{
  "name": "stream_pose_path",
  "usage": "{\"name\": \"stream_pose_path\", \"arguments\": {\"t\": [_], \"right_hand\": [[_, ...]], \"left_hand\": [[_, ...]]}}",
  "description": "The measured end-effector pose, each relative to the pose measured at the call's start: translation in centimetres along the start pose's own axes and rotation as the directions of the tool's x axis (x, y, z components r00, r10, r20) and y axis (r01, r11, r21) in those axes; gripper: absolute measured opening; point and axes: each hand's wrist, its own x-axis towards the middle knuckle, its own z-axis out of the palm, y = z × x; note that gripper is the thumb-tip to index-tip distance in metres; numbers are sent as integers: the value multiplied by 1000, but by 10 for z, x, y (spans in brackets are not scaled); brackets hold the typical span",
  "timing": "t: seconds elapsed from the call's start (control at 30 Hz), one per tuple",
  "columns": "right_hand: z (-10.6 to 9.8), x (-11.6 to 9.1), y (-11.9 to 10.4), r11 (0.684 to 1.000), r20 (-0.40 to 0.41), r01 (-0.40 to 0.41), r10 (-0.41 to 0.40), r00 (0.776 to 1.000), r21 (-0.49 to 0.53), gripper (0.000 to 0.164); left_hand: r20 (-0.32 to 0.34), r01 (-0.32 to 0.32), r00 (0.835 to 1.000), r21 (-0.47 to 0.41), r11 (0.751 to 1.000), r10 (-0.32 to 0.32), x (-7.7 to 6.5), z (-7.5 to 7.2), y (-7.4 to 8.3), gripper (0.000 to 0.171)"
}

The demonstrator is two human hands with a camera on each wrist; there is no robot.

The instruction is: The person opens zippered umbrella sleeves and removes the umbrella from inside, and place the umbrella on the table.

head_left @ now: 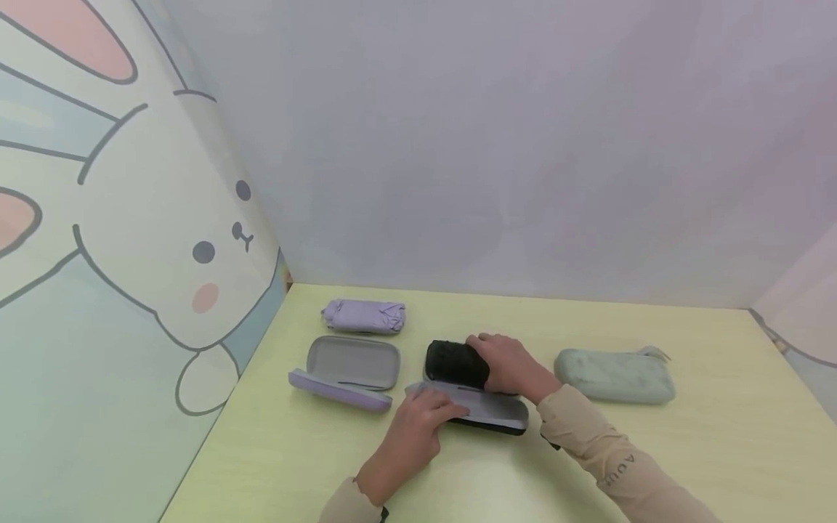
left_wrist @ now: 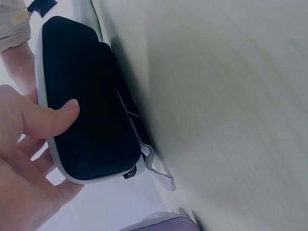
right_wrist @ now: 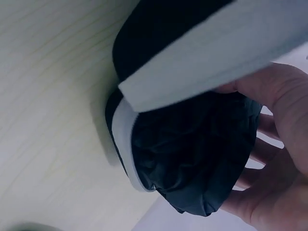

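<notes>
Toward the middle of the table, a black zip case (head_left: 493, 408) with a grey lining stands unzipped, its lid tilted toward me. My left hand (head_left: 415, 425) pinches that lid (left_wrist: 89, 106), thumb on the black outer face and fingers behind it. Inside the case's far half sits a black bundle of crinkled, folded fabric (head_left: 454, 363). My right hand (head_left: 510, 363) grips the bundle's right end; in the right wrist view, its fingers curl round the outer side of the crinkled fabric (right_wrist: 192, 154). The lid partly covers the right thumb there.
To the left lies an unzipped lavender case (head_left: 353, 361) with a grey interior. Behind it is a lavender folded fabric bundle (head_left: 364, 317). A pale green zip case (head_left: 615, 375) with a strap lies on the right. A wall (head_left: 490, 181) rises behind the table (head_left: 719, 450).
</notes>
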Motion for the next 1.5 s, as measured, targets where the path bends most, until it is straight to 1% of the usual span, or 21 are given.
{"name": "stream_pose_path", "arguments": {"t": [0.17,0.33,0.47,0.6,0.73,0.83,1.03,1.2,1.33,1.5], "right_hand": [[-8,2,0,1000,1,22,-22,1000,16,50],[-17,2,0,998,14,13,-14,1000,62,48],[-27,1,0,996,24,9,-11,1000,84,52],[-42,1,2,995,14,12,-14,1000,103,55],[-57,5,4,995,-7,12,-12,1000,95,56],[-63,11,9,997,-8,0,1,1000,75,58],[-62,24,20,998,-4,-26,26,1000,52,58],[-59,34,29,998,17,-47,47,999,52,60],[-57,38,37,997,33,-67,66,997,42,59],[-52,43,45,995,42,-77,74,996,61,60]], "left_hand": [[18,20,1000,-3,1000,-20,0,-2,0,64],[18,20,1000,-6,1000,-20,-2,-2,-1,67],[16,9,1000,-4,1000,-9,-4,-4,-3,70],[34,15,999,-17,1000,-14,-4,-6,-3,70],[61,38,997,-29,999,-36,-4,-10,-4,69],[72,47,996,-30,998,-45,-4,-11,-4,69],[66,50,997,-32,998,-48,-5,-11,-4,66],[32,34,999,-20,999,-33,-7,-10,-4,66],[1,14,1000,-27,1000,-14,-7,-9,-4,65],[-27,0,1000,-41,999,-1,-7,-8,-4,64]]}}
